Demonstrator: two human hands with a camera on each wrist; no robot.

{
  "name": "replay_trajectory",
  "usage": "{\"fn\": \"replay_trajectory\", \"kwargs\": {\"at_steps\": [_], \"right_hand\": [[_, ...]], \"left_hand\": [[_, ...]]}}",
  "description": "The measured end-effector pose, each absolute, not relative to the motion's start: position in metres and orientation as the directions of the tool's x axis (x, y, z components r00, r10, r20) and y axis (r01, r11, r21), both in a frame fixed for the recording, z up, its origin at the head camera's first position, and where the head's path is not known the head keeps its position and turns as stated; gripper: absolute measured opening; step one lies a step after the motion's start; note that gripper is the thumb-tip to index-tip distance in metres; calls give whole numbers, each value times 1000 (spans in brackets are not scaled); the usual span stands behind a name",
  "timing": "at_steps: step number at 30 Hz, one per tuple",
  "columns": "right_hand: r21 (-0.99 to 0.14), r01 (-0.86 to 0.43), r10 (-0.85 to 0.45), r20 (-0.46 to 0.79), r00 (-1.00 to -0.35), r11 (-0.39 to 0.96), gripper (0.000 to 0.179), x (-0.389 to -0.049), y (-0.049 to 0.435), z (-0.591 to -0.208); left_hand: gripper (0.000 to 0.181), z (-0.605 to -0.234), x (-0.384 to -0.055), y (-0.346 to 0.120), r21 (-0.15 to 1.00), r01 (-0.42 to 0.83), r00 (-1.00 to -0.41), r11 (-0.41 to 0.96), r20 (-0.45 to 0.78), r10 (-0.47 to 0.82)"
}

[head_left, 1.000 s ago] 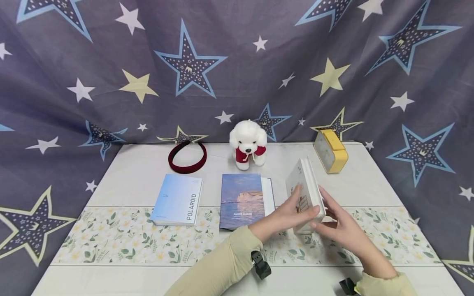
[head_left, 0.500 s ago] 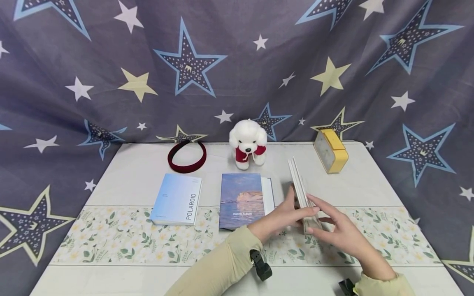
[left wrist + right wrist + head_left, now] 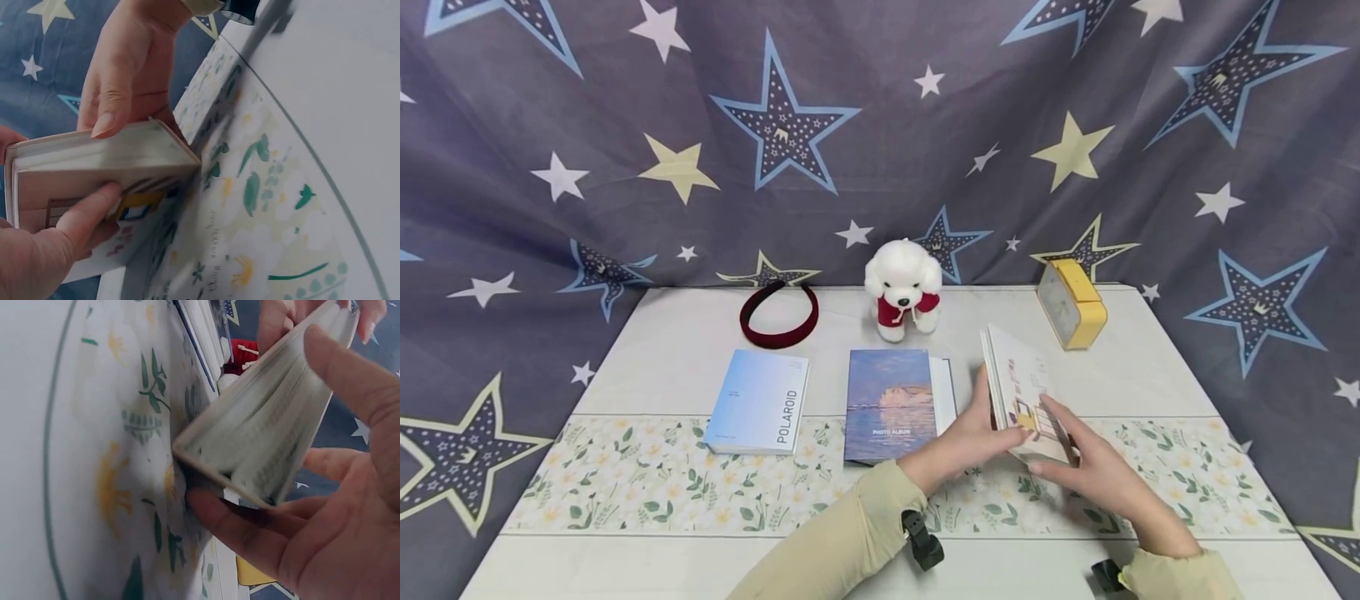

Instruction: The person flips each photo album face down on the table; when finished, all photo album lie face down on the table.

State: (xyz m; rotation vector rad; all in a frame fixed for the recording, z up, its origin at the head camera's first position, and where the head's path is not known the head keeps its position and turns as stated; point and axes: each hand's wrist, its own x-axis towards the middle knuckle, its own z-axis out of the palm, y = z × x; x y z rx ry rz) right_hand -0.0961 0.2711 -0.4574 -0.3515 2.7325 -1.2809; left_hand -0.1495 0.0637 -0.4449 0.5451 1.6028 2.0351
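Observation:
Both hands hold a thick white photo album with a colourful drawing on its cover, tilted above the right part of the table. My left hand grips its left side, thumb on the cover, other fingers mostly hidden behind. On the opposite side, my right hand holds the lower right part. Its thumb lies along the page edges in the right wrist view, where the pages fan slightly between the covers. One lower corner of the album appears close to the floral cloth; whether it touches I cannot tell.
To the left lie a blue "PHOTO ALBUM" book and a light-blue "POLAROID" album. Behind stand a dark red headband, a white plush dog and a yellow clock. A starry curtain hangs behind the table.
The album has turned in my hands: its spine-like edge faced up and its other cover showed left; now the drawn cover faces up and right. Both hands stayed nearly in place.

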Motion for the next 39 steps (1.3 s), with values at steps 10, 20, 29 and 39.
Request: {"fn": "replay_trajectory", "kwargs": {"at_steps": [10, 20, 29, 39], "right_hand": [[-753, -132, -187, 12, -982, 645, 89, -98, 280, -458], [-679, -124, -156, 14, -988, 724, 99, -96, 285, -456], [-653, -52, -116, -56, -992, 756, 108, -94, 287, -454], [-639, -66, -134, -60, -989, 767, 105, -94, 294, -454]], "left_hand": [[107, -452, -149, 63, 992, -74, -747, -102, 13, 665], [114, -458, -148, 69, 959, 140, -802, 246, -36, 596], [114, -463, -148, 71, 919, 159, -797, 361, -97, 596], [93, -472, -149, 74, 844, 265, -774, 467, -102, 624]]}}
